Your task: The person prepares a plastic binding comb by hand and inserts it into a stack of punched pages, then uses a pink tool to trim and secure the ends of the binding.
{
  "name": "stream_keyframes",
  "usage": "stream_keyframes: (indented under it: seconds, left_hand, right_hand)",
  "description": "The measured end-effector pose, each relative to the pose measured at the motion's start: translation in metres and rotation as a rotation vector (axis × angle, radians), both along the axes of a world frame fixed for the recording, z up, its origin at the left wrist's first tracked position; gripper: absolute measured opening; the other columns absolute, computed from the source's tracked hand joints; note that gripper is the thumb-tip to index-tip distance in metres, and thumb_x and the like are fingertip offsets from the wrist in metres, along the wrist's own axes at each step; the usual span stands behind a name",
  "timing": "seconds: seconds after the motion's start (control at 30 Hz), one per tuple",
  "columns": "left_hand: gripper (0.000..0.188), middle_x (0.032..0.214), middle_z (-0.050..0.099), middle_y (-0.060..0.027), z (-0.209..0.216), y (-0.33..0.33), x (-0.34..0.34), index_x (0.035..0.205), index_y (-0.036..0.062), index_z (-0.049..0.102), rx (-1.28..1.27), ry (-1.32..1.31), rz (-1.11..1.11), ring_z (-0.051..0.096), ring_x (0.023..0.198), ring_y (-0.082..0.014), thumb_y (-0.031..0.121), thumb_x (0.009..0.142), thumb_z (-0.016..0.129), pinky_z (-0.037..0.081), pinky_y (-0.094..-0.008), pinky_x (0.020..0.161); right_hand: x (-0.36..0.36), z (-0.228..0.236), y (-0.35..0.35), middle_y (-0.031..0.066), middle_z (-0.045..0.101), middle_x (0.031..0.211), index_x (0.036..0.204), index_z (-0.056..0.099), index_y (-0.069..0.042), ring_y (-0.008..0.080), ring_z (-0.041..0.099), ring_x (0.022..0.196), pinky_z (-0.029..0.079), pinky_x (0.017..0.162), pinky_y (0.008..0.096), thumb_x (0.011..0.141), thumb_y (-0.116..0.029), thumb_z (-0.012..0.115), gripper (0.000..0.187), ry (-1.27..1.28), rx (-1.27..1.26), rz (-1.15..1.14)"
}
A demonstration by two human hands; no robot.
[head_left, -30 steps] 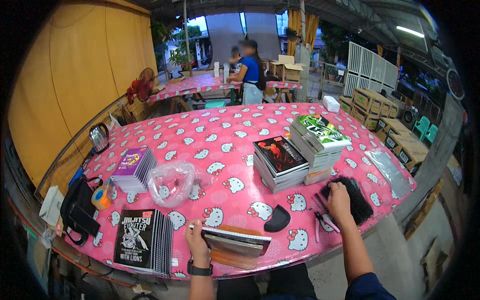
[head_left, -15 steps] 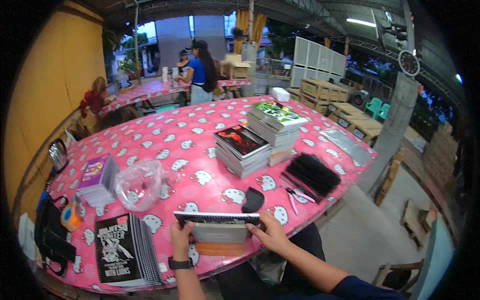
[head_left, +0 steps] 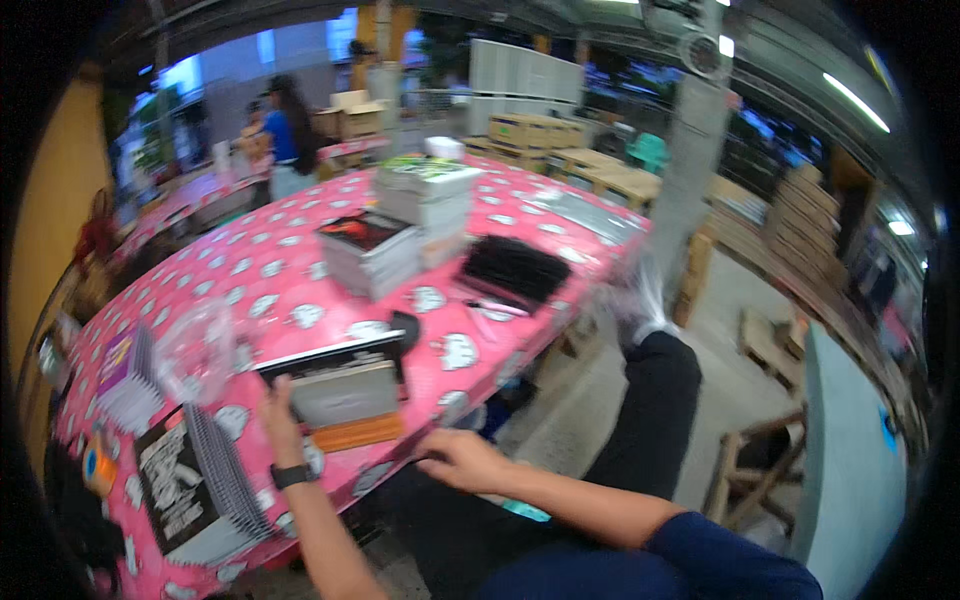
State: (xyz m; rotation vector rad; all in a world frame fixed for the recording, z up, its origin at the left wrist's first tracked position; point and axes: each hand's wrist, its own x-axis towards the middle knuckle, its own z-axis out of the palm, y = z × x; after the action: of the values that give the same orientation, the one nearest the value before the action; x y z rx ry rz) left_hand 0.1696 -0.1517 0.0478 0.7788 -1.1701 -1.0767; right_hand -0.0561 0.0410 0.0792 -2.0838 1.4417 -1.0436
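My left hand (head_left: 281, 412) grips the left edge of a dark-covered notebook (head_left: 335, 352), which stands upright on the table. A grey block (head_left: 346, 397) and an orange-brown wooden piece (head_left: 357, 432) sit against its near side. Off the notebook, by the table's front edge, is my right hand (head_left: 463, 460), its fingers curled together; blur hides whether anything is in them. A rounded black piece (head_left: 405, 329) lies just behind the notebook's right end. Spiral-bound black books (head_left: 190, 485) are stacked to the left of my left hand.
The pink patterned table (head_left: 275, 262) also bears purple books (head_left: 130, 375), a clear plastic bag (head_left: 197, 352), orange tape (head_left: 98, 468), two book stacks (head_left: 370, 255), black binding coils (head_left: 515, 270) and pink-handled pliers (head_left: 492, 309). A concrete pillar (head_left: 682, 150) stands beyond; other people are behind.
My right hand has let go of the notebook's right side and dropped toward the table edge. My left hand stays on it. The view has swung right.
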Motion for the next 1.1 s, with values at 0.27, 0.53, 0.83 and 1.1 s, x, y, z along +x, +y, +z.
stream_keyframes:
  seconds: [0.27,0.53,0.83,1.1]
  left_hand:
    - [0.033,0.092,0.060,-0.0067,0.010,0.012,-0.001,0.099,0.0028,0.055,0.026,0.198,-0.084,0.057,0.080,-0.0149,0.033,0.085,0.054,0.044,-0.0285,0.072]
    - [0.028,0.082,0.056,-0.0029,0.006,0.007,0.004,0.091,0.0052,0.054,-0.001,0.193,0.053,0.052,0.071,-0.0119,0.033,0.084,0.056,0.042,-0.0272,0.066]
    - [0.016,0.078,0.055,0.0021,0.012,0.017,-0.004,0.087,0.0071,0.055,-0.045,0.157,0.075,0.049,0.070,-0.0070,0.022,0.084,0.057,0.040,-0.0237,0.065]
    - [0.018,0.079,0.056,0.0024,0.022,0.029,-0.015,0.090,0.0050,0.056,-0.059,0.268,0.112,0.050,0.071,-0.0065,0.022,0.084,0.057,0.041,-0.0222,0.066]
  right_hand:
    - [0.016,-0.009,0.019,0.0174,0.059,0.080,0.079,0.058,-0.001,0.0351,0.058,0.079,0.045,0.069,0.0421,0.072,-0.012,0.056,0.013,-0.080,0.090,0.155]
    - [0.017,-0.010,0.018,0.0168,0.058,0.082,0.082,0.057,-0.002,0.0348,0.057,0.079,0.045,0.069,0.0416,0.075,-0.013,0.055,0.014,-0.024,0.045,0.247]
    - [0.006,0.003,0.026,0.0153,0.059,0.079,0.092,0.056,-0.001,0.0292,0.059,0.076,0.046,0.067,0.0368,0.083,-0.027,0.056,0.028,-0.052,0.143,0.271]
    - [-0.041,0.018,0.010,0.0095,0.058,0.077,0.099,0.053,0.000,0.0172,0.056,0.073,0.044,0.069,0.0302,0.088,-0.029,0.050,0.031,-0.156,0.374,0.111]
